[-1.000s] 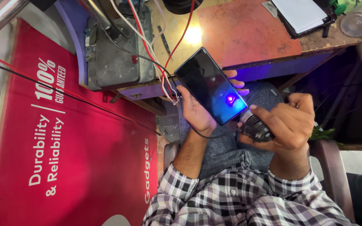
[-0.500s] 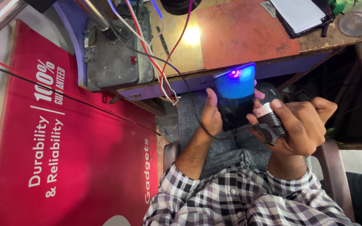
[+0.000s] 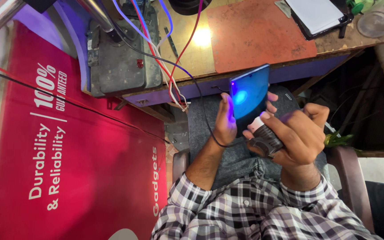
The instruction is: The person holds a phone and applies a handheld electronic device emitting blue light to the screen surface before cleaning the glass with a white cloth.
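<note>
My right hand (image 3: 296,135) grips a small lamp (image 3: 263,135); my left hand (image 3: 226,119) holds the phone (image 3: 248,96) upright over my lap, blue glow on its face. Beyond: wooden bench (image 3: 192,49), red mat (image 3: 258,33), grey box (image 3: 121,62).

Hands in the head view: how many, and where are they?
2. The left hand grips the phone by its left edge; the right hand holds a small torch just below it.

A wooden worktop (image 3: 192,53) with a purple front edge carries a red mat (image 3: 258,33), a grey metal box (image 3: 121,58) and coloured wires (image 3: 156,49). A bright light spot shines on it. A red banner (image 3: 67,155) lies at the left. Brown chair arms (image 3: 350,178) show below.
</note>
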